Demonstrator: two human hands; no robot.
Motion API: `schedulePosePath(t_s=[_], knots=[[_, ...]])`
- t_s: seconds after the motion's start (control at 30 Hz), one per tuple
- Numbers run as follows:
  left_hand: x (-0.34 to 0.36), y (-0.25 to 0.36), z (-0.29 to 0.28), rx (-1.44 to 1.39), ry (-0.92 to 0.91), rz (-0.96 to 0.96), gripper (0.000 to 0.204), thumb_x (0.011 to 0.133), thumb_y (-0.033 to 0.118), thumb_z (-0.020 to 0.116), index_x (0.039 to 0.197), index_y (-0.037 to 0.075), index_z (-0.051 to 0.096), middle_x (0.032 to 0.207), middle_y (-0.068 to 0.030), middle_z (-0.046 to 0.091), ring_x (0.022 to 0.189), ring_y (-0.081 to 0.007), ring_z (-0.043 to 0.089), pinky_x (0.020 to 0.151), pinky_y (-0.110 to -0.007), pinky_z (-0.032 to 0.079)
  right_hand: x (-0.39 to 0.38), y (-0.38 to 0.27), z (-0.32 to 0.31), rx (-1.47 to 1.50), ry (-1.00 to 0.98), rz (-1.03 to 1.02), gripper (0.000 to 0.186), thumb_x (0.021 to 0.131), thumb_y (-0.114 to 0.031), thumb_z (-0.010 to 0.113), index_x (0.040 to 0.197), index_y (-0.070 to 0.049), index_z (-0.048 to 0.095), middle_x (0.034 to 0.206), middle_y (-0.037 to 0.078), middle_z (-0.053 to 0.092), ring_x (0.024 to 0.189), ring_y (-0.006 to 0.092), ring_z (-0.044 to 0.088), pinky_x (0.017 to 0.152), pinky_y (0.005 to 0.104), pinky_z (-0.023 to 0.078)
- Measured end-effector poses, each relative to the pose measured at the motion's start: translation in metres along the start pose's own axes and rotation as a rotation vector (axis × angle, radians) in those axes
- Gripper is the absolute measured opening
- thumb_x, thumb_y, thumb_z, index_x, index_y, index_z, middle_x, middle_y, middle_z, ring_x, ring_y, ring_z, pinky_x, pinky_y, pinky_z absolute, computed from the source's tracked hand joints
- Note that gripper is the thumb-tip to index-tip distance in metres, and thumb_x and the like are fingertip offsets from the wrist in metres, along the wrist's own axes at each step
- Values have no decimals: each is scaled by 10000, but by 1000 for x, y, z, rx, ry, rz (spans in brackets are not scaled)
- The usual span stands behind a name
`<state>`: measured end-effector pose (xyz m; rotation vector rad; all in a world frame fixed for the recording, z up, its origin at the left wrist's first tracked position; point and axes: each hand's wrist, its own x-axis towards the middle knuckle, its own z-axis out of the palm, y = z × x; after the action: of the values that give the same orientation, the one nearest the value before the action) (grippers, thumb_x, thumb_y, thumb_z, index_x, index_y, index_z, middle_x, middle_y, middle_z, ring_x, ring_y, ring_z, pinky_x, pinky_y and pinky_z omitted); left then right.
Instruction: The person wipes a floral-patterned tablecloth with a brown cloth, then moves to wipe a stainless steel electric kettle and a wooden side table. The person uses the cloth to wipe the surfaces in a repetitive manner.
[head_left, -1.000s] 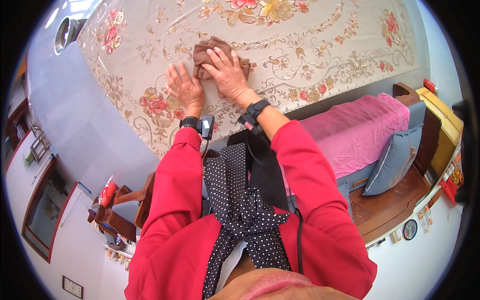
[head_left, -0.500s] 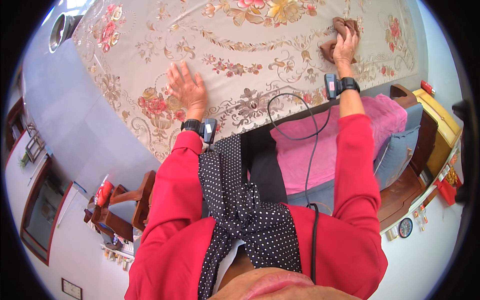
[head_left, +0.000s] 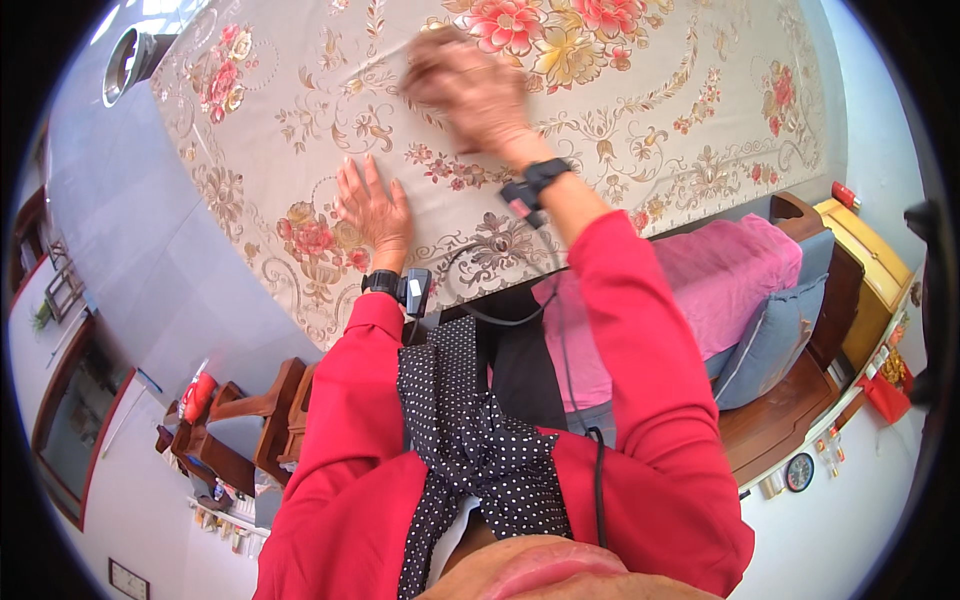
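Observation:
A beige tablecloth [head_left: 600, 130] with red, yellow and brown flower patterns covers the table before me. My left hand [head_left: 376, 210] lies flat on it near the front left, fingers spread, holding nothing. Farther in and to the right, my right hand [head_left: 490, 100] presses a brown cloth [head_left: 430, 68] against the tablecloth; motion blurs both. Each wrist carries a black strap with a small dark box, and a black cable [head_left: 568, 370] hangs from the right one.
A pink towel [head_left: 690, 280] covers the seat right of my lap, beside a blue cushion [head_left: 775, 335]. Wooden chairs [head_left: 250, 420] stand at the left. A round metal-rimmed object [head_left: 125, 68] is beyond the table's far left corner.
My right hand has swept the brown cloth leftward across the tablecloth, from the right side to near the middle. My left hand stays in nearly the same place.

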<state>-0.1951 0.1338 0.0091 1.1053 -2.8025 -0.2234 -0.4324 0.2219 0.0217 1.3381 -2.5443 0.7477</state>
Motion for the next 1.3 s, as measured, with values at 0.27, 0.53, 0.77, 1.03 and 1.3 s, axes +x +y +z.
schedulePosePath(t_s=[0.27,0.53,0.77,1.03,1.3], knots=[[0,1,-3,29,-15,4,626,950,379,513,1525,173,370,1602,-118,277,1490,-300,215,1133,-568,186,-54,243,-111,-394,-58,560,522,903,-210,569,1410,-114,493,1437,198,462,1336,317,446,1123,455,375],[2,4,-7,5,-40,-29,628,936,380,529,1518,189,386,1603,-104,282,1491,-290,214,1142,-571,180,61,48,-14,193,135,-6,326,860,-88,468,1084,-75,704,1127,139,654,1171,338,570,1012,445,438],[-1,4,-10,-27,-62,-55,672,885,337,594,1510,191,395,1608,-94,270,1490,-294,215,1156,-566,164,69,-67,57,152,-374,-205,369,930,-232,542,1296,-237,586,1513,98,408,1468,258,316,1150,647,182],[2,8,-15,-27,-66,-59,691,864,327,575,1515,193,388,1602,-97,286,1488,-301,221,1175,-541,145,117,198,-31,-61,-98,69,394,821,-172,638,1204,-264,647,1358,61,546,1314,279,472,1067,462,403],[3,7,-13,-6,-66,-66,674,875,334,571,1511,200,392,1593,-98,298,1485,-303,228,1176,-543,146,121,346,-63,-111,26,440,423,921,-248,599,1330,-141,591,1408,164,494,1328,348,436,1118,493,346]])
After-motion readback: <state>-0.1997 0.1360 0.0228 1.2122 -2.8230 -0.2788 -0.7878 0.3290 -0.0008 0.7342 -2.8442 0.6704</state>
